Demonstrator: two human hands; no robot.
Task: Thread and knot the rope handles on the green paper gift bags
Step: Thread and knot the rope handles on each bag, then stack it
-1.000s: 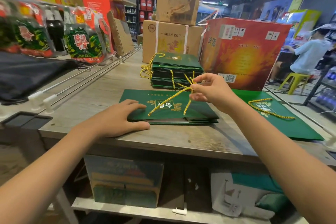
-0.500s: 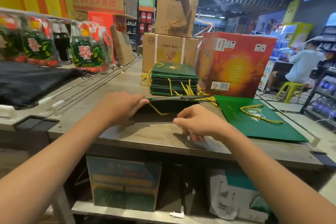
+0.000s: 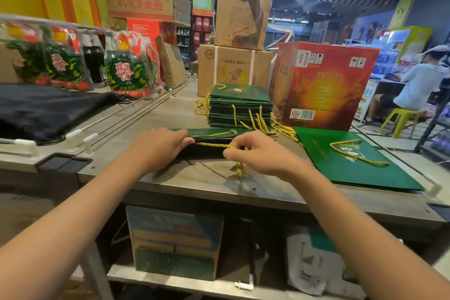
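Note:
A flat green paper gift bag [image 3: 214, 134] lies on the wooden counter [image 3: 185, 178] with its near edge lifted, seen almost edge-on. My left hand [image 3: 158, 146] grips that lifted edge at its left part. My right hand [image 3: 255, 153] pinches a yellow rope [image 3: 214, 145] that runs along the bag's open edge; the rope's loose end hangs below my fingers to the counter. Behind stands a stack of green bags [image 3: 239, 107] with yellow rope handles. Another flat green bag [image 3: 350, 165] with a rope lying on it sits to the right.
A red carton [image 3: 323, 85] and brown cartons [image 3: 233, 68] stand behind the stack. Bottled goods [image 3: 126, 68] and a black cloth [image 3: 43, 107] lie left beyond metal rails. A person sits on a yellow stool [image 3: 401, 117] at the right. Boxes fill the shelf under the counter.
The bag lay flat under my left hand while my right held the rope above it. Now the near edge is lifted and my right hand has come down to it with the rope.

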